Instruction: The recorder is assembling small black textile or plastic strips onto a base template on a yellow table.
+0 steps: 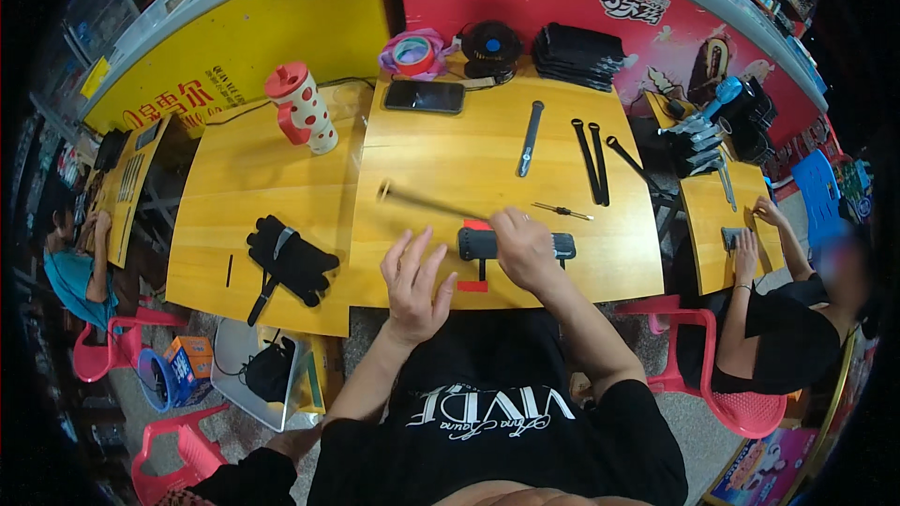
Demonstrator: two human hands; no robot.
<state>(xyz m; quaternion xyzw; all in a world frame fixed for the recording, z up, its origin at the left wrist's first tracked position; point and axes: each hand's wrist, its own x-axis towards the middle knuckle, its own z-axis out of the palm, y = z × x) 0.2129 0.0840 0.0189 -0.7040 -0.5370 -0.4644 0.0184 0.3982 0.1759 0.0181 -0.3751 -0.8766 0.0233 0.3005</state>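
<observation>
My right hand (pixel 527 249) is closed on one end of a dark strap (pixel 431 201). The strap stretches to the left above the table, blurred, with a loop at its far end. Under and beside this hand lies a black, padded flat piece (pixel 476 245), partly hidden by the hand. Red tape marks (pixel 472 287) show on the table around it. My left hand (pixel 415 289) is raised near the table's front edge, fingers spread and holding nothing, left of the padded piece. A thin, pointed tool (pixel 562 211) lies just beyond my right hand.
Black straps (pixel 591 161) and a grey-black strap (pixel 530 139) lie farther back. Behind them are a phone (pixel 424 96), tape roll (pixel 412 54), fan (pixel 491 42) and black stack (pixel 578 54). Leftward are black gloves (pixel 291 258) and a spotted tumbler (pixel 307 112). People sit at both sides.
</observation>
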